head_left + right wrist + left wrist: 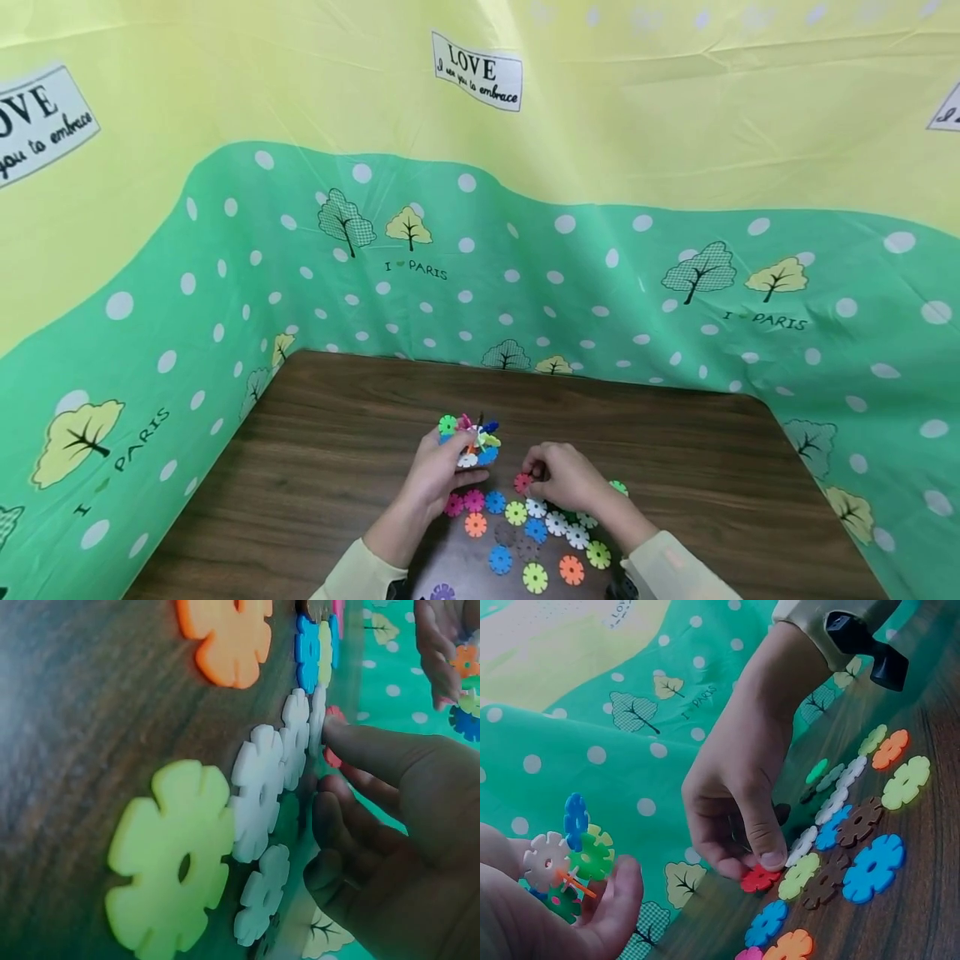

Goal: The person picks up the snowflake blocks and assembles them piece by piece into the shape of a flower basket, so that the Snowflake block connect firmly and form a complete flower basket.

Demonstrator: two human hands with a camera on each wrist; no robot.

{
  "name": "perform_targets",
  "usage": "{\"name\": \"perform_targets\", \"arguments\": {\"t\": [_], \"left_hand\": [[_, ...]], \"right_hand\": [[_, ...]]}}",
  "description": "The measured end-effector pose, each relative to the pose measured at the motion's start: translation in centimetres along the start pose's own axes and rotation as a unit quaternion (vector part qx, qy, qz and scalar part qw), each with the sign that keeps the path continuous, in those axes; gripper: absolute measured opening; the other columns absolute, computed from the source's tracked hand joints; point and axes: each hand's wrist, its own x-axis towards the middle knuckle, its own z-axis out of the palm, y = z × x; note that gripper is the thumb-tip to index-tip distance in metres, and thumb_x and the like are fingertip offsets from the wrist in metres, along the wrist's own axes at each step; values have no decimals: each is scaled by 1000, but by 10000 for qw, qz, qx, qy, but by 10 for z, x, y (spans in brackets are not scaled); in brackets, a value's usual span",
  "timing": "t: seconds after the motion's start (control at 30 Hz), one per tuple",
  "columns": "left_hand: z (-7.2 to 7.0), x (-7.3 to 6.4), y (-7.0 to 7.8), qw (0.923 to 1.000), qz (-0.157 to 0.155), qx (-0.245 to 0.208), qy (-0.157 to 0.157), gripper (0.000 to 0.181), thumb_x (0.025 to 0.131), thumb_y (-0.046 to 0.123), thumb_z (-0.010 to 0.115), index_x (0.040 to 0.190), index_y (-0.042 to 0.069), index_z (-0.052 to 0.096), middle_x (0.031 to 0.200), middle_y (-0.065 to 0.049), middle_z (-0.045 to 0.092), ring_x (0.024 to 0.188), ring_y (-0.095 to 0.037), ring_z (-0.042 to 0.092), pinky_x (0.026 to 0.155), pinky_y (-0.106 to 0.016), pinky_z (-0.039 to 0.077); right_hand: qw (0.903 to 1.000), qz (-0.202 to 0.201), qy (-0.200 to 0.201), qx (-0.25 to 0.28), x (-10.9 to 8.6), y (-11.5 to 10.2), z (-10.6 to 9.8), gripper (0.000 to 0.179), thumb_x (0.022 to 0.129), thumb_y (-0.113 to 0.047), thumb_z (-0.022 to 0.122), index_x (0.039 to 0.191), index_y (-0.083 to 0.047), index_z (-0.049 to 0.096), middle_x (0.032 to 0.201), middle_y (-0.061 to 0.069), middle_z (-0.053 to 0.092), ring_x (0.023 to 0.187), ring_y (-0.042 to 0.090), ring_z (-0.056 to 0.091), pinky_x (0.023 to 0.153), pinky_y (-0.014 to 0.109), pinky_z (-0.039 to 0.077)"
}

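My left hand (pixel 442 467) grips a cluster of interlocked flower-shaped plastic discs (pixel 487 456) in green, blue, white, yellow and pink, raised over the table. In the left wrist view, white and green discs (pixel 592 855) of that cluster show between thumb and fingers, with a blue disc (pixel 576 822) standing upright on top. My right hand (pixel 566 477) is to the right, low over the table, and pinches a red flower disc (pixel 762 878) between thumb and fingertips. In the right wrist view the thumb partly hides this red disc (pixel 334 735).
Loose discs lie spread on the dark wooden table (pixel 315 467) below the hands, among them a blue disc (pixel 500 559), an orange disc (pixel 572 570) and a yellow-green disc (pixel 535 577). A purple disc (pixel 442 592) lies near the front edge. A patterned curtain (pixel 480 283) encloses the table.
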Motion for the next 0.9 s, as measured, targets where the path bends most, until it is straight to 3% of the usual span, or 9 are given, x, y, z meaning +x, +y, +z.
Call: {"name": "perform_targets", "arguments": {"t": [0.17,0.27,0.4,0.53,0.63,0.9], "left_hand": [[0,2,-2,10000,13,25,-74,45,97,19,69,131,-3,49,111,-14,65,92,-21,69,85,-52,61],[0,3,-4,9999,34,100,-69,43,95,18,71,128,-2,51,109,-13,66,91,-21,69,81,-49,63],[1,4,-5,9998,109,137,-55,39,96,16,70,126,0,51,105,-11,67,88,-20,70,79,-48,63],[3,5,-8,9996,196,200,-32,39,95,16,71,124,0,51,103,-11,66,86,-20,70,78,-49,63],[5,6,-10,9993,253,272,19,41,95,16,72,125,-1,51,103,-11,64,85,-21,70,77,-49,63],[1,6,-8,9978,403,482,224,53,94,15,73,134,-6,46,102,-11,64,83,-21,69,75,-48,63]], "right_hand": [[9992,108,190,341,1,1,-1,14,89,-8,78,94,-17,69,80,-8,62,70,7,55,62,24,48],[9946,283,515,850,1,-4,-5,13,91,-9,77,99,-16,70,80,-6,64,66,10,58,57,25,51],[9744,255,1251,1852,-1,-15,-14,18,91,-14,78,109,-15,72,84,-2,70,68,14,63,57,26,55],[9475,80,1784,2654,-7,-24,-17,27,92,-17,78,118,-12,73,91,4,74,78,16,65,68,25,56],[9383,-50,1809,2948,-10,-28,-16,30,92,-16,77,121,-9,73,94,8,75,79,16,67,69,26,57],[9399,-438,1508,3033,-5,-27,-8,27,91,-16,78,117,-6,76,95,10,77,79,12,71,68,27,59]]}}
